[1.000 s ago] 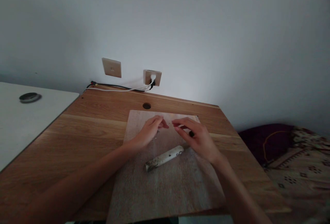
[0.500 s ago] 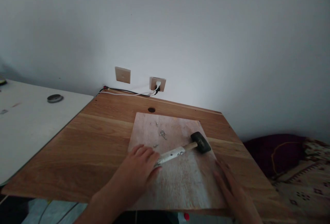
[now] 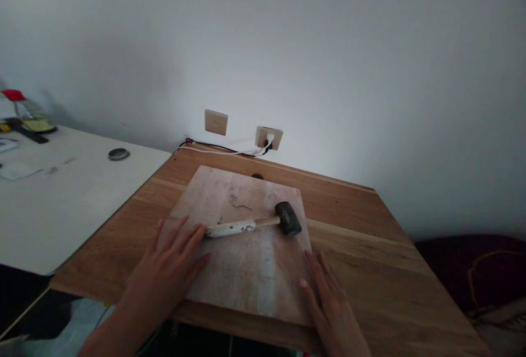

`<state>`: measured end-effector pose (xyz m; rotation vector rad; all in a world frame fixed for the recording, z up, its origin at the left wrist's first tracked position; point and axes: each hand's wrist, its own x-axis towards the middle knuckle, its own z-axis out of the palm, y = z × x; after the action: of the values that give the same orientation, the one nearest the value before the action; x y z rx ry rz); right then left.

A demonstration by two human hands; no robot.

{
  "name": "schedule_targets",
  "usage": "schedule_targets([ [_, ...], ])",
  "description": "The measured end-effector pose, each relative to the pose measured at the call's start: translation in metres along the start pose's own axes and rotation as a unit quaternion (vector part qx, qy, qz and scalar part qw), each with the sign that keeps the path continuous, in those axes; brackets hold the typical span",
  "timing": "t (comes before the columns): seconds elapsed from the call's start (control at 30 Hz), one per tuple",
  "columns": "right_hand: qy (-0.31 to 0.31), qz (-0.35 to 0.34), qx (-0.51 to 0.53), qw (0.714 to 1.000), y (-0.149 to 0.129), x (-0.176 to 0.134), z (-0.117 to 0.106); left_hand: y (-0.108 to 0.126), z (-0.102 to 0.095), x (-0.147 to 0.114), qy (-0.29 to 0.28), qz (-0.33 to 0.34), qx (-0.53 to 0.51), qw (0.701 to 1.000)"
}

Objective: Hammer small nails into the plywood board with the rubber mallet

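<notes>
While the board is touched by the spread left hand and spread right hand, it is topped by a mallet and metal pieces, possibly nails.

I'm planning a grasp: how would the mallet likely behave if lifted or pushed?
The mallet would probably feel head-heavy: its black head is far bulkier than the slim handle. It should be stiff, as the handle looks straight and partly wooden. Pushed, it may pivot rather than roll, since the head juts out wider.
</notes>
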<state>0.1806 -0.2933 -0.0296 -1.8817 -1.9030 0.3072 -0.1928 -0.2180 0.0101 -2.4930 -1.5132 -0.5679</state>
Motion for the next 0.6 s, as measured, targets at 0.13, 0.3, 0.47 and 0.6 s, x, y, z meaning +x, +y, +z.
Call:
schedule_targets([
  [0.13, -0.036, -0.054, -0.012, 0.998, -0.044, 0.015, 0.02, -0.036, -0.002, -0.012, 0.001, -0.05, 0.046, 0.998],
  [0.3, -0.076, -0.079, -0.036, 0.993, -0.077, 0.034, 0.035, -0.055, -0.004, -0.024, -0.015, -0.096, 0.049, 0.994],
  [0.47, -0.094, -0.092, -0.034, 0.991, -0.083, 0.048, 0.036, -0.071, -0.006, -0.033, 0.001, -0.134, 0.075, 0.988],
  [0.6, -0.105, -0.117, -0.015, 0.987, -0.076, 0.052, 0.028, -0.1, -0.013, -0.041, -0.021, -0.153, 0.124, 0.98],
])
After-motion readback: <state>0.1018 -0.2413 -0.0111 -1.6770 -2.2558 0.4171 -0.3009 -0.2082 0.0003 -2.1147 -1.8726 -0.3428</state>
